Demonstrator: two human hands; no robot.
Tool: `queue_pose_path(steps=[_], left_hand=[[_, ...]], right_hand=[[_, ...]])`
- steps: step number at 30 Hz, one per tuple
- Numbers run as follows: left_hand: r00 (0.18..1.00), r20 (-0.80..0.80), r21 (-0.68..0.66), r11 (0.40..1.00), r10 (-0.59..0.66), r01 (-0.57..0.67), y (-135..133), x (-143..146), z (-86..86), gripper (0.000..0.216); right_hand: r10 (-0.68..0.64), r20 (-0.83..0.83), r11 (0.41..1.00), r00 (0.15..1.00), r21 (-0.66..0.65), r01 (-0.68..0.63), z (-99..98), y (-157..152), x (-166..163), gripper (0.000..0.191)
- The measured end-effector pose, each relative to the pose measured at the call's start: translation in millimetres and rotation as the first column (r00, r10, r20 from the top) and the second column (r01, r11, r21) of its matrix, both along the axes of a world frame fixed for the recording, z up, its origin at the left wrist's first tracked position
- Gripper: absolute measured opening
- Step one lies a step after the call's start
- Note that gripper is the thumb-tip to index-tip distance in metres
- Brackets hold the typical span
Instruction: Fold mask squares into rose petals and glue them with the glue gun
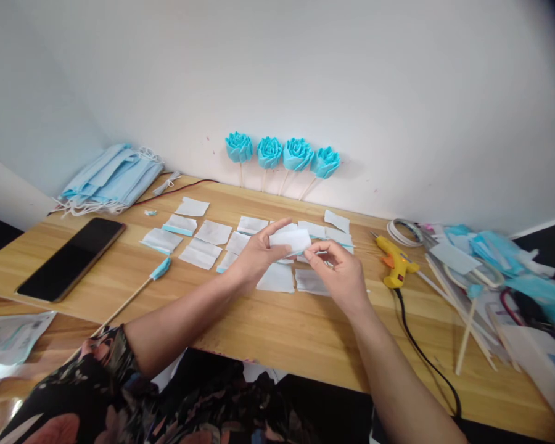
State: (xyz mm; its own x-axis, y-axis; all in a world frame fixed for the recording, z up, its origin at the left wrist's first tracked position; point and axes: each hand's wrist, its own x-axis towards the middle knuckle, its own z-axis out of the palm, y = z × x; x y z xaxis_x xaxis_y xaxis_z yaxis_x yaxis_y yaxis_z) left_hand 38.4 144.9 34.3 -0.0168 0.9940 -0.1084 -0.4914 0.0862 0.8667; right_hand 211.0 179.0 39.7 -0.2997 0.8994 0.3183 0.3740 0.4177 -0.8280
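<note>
A small white rectangular piece of mask fabric [290, 239] with a blue edge is held up above the middle of the table. My left hand [258, 253] grips it from the left, thumb on top and index finger stretched out. At its lower right corner, my right hand [337, 265] pinches the edge between thumb and fingertips. Several similar white pieces [200, 253] lie in rough rows beneath and around both hands, some showing a folded blue edge. A wooden stick [128, 300] with a blue wrapped tip [161, 269] lies near my left forearm.
Several blue fabric flowers [298, 154] on sticks lean against the wall. A mask stack [113, 176] and a phone [71, 259] are at left. To the right lie a yellow glue gun [398, 264] with its cord, a tape roll [404, 232] and piled blue scraps [494, 250].
</note>
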Motion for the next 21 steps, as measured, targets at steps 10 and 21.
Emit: queue_pose_path(steps=[10,21], left_hand=[[1.000,0.003,0.012,1.000,-0.006,0.006,0.3,1.4,2.5,0.070],[0.979,-0.201,0.042,0.999,0.031,-0.023,1.1,-2.0,0.2,0.069]], right_hand=[[-0.015,-0.021,1.000,1.000,-0.006,0.015,-0.4,-0.3,0.0,0.011],[0.008,-0.115,0.992,0.993,-0.125,-0.023,-9.2,2.8,0.6,0.036]])
